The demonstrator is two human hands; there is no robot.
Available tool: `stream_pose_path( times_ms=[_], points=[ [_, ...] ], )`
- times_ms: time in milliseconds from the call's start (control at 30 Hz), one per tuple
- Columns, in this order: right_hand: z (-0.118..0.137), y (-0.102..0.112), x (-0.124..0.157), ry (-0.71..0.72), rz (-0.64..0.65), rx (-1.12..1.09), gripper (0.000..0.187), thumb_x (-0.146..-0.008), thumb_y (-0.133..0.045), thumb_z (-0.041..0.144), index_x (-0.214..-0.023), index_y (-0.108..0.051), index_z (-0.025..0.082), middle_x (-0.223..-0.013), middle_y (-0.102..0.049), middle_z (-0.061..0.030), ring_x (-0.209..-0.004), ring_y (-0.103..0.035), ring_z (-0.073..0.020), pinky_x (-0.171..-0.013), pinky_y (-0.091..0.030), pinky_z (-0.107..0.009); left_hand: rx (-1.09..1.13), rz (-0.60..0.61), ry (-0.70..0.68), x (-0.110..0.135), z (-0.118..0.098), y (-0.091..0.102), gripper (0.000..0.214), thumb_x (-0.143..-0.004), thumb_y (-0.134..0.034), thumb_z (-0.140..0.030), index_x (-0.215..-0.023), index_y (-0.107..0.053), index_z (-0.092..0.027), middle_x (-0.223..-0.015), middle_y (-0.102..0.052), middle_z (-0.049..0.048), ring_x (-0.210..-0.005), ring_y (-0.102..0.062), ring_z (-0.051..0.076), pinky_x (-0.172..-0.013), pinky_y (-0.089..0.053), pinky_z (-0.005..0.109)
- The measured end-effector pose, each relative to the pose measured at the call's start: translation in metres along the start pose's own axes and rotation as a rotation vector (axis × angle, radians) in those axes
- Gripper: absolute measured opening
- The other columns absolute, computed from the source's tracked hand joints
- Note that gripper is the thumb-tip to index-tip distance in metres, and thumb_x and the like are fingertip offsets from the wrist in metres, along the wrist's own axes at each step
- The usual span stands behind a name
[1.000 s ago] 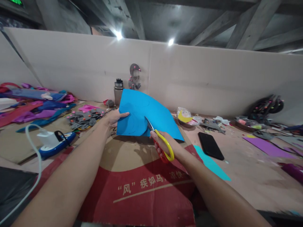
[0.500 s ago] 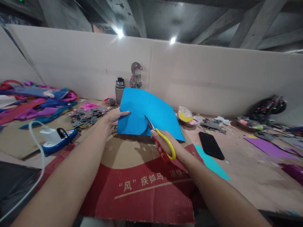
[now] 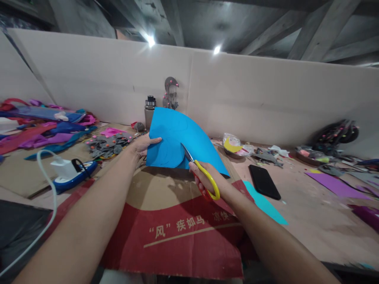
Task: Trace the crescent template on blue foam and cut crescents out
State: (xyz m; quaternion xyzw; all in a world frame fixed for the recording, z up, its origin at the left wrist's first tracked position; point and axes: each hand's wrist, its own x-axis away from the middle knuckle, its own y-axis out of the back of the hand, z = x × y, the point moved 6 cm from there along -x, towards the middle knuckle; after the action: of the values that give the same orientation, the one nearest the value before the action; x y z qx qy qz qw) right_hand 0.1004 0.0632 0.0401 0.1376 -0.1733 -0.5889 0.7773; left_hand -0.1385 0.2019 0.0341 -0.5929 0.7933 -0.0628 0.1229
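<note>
A bright blue sheet (image 3: 168,134) with faint curved outlines drawn on it is raised above a red and tan cardboard piece (image 3: 177,244). My left hand (image 3: 145,145) pinches its left edge, thumb on the near face. In my right hand (image 3: 201,175) is a pair of scissors (image 3: 213,185) with one yellow and one red handle. The blades sit in a cut that runs up from the sheet's lower edge, beside a rounded outline. The blade tips are partly behind the sheet, and the sheet's right part bends down.
To the right lie a black phone (image 3: 264,182), a turquoise sheet (image 3: 266,205) and a purple sheet (image 3: 336,184). A bottle (image 3: 149,114) stands behind the blue sheet. Grey felt pieces (image 3: 109,145), a power strip (image 3: 75,179) and a white cable (image 3: 55,201) are on the left.
The blue sheet's right side has curved more and its right corner has shifted slightly left. Both hands and the scissors are in nearly the same place.
</note>
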Motion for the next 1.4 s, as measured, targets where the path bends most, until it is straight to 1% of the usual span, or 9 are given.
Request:
stream_pose_path(
  times_ms=[233, 367, 467, 567, 733, 933, 1033, 1133, 1400],
  points=[
    [-0.003, 0.000, -0.003, 0.039, 0.027, 0.040, 0.036, -0.103, -0.043, 0.048, -0.079, -0.044, 0.021, -0.053, -0.048, 0.0064, -0.039, -0.045, -0.0075, -0.037, -0.037, -0.017, -0.001, 0.031, 0.001, -0.002, 0.003, 0.002, 0.091, -0.058, -0.093, -0.031, -0.140, -0.055, -0.020, -0.138, -0.063, 0.0191, -0.126, -0.060, 0.041, -0.103, -0.050, 0.058],
    [-0.009, 0.000, -0.005, 0.007, 0.029, 0.026, 0.040, -0.101, -0.042, 0.053, -0.080, -0.045, 0.021, -0.051, -0.048, 0.0067, -0.036, -0.044, -0.0073, -0.037, -0.037, -0.018, -0.019, 0.054, 0.047, 0.000, 0.006, 0.001, 0.082, -0.061, -0.092, -0.032, -0.135, -0.059, -0.020, -0.137, -0.064, 0.0188, -0.126, -0.060, 0.041, -0.102, -0.052, 0.058],
    [-0.009, 0.000, -0.007, 0.029, 0.015, 0.068, 0.038, -0.101, -0.045, 0.051, -0.078, -0.046, 0.021, -0.053, -0.050, 0.0052, -0.038, -0.047, -0.0080, -0.037, -0.038, -0.019, -0.019, 0.049, 0.048, -0.001, 0.007, 0.002, 0.078, -0.062, -0.091, -0.032, -0.133, -0.061, -0.021, -0.137, -0.064, 0.0178, -0.126, -0.060, 0.041, -0.102, -0.052, 0.057],
    [-0.008, 0.001, -0.009, 0.069, 0.000, 0.104, 0.037, -0.100, -0.048, 0.050, -0.076, -0.047, 0.021, -0.055, -0.052, 0.0040, -0.038, -0.048, -0.0088, -0.036, -0.039, -0.020, -0.013, 0.028, 0.029, -0.002, 0.006, 0.004, 0.080, -0.060, -0.092, -0.032, -0.132, -0.061, -0.020, -0.136, -0.065, 0.0180, -0.126, -0.060, 0.041, -0.104, -0.051, 0.057],
    [-0.008, 0.000, -0.009, 0.049, -0.016, 0.114, 0.037, -0.099, -0.049, 0.048, -0.074, -0.045, 0.022, -0.053, -0.048, 0.0046, -0.038, -0.046, -0.0089, -0.036, -0.038, -0.021, -0.019, 0.034, 0.008, 0.000, 0.003, 0.001, 0.089, -0.056, -0.094, -0.033, -0.136, -0.058, -0.019, -0.135, -0.065, 0.0195, -0.127, -0.059, 0.042, -0.104, -0.049, 0.059],
    [-0.009, 0.000, -0.011, 0.049, -0.058, 0.097, 0.038, -0.094, -0.057, 0.051, -0.074, -0.045, 0.021, -0.056, -0.050, 0.0037, -0.039, -0.046, -0.0083, -0.037, -0.036, -0.021, -0.032, -0.005, 0.009, 0.001, 0.003, 0.002, 0.084, -0.061, -0.090, -0.031, -0.137, -0.057, -0.019, -0.138, -0.063, 0.0198, -0.129, -0.058, 0.041, -0.106, -0.048, 0.059],
    [-0.015, -0.001, -0.015, 0.092, -0.034, 0.088, 0.039, -0.090, -0.061, 0.057, -0.080, -0.048, 0.022, -0.059, -0.052, 0.0036, -0.040, -0.046, -0.0086, -0.037, -0.036, -0.021, -0.023, 0.006, 0.010, 0.000, 0.004, 0.003, 0.083, -0.062, -0.090, -0.031, -0.137, -0.056, -0.020, -0.137, -0.063, 0.0195, -0.129, -0.058, 0.040, -0.106, -0.047, 0.059],
    [-0.018, 0.000, -0.018, 0.145, -0.009, 0.079, 0.041, -0.089, -0.061, 0.062, -0.086, -0.051, 0.022, -0.060, -0.052, 0.0041, -0.041, -0.045, -0.0090, -0.037, -0.037, -0.021, -0.013, 0.033, 0.020, 0.000, 0.006, 0.002, 0.086, -0.058, -0.092, -0.033, -0.136, -0.057, -0.020, -0.135, -0.065, 0.0190, -0.129, -0.058, 0.040, -0.107, -0.047, 0.058],
    [-0.012, 0.001, -0.014, 0.167, 0.031, 0.061, 0.042, -0.093, -0.053, 0.064, -0.090, -0.051, 0.022, -0.063, -0.050, 0.0037, -0.044, -0.048, -0.0097, -0.039, -0.039, -0.020, -0.045, 0.055, 0.039, 0.002, 0.005, -0.004, 0.091, -0.055, -0.094, -0.036, -0.136, -0.057, -0.020, -0.130, -0.068, 0.0190, -0.126, -0.060, 0.042, -0.106, -0.046, 0.061]
  ],
)
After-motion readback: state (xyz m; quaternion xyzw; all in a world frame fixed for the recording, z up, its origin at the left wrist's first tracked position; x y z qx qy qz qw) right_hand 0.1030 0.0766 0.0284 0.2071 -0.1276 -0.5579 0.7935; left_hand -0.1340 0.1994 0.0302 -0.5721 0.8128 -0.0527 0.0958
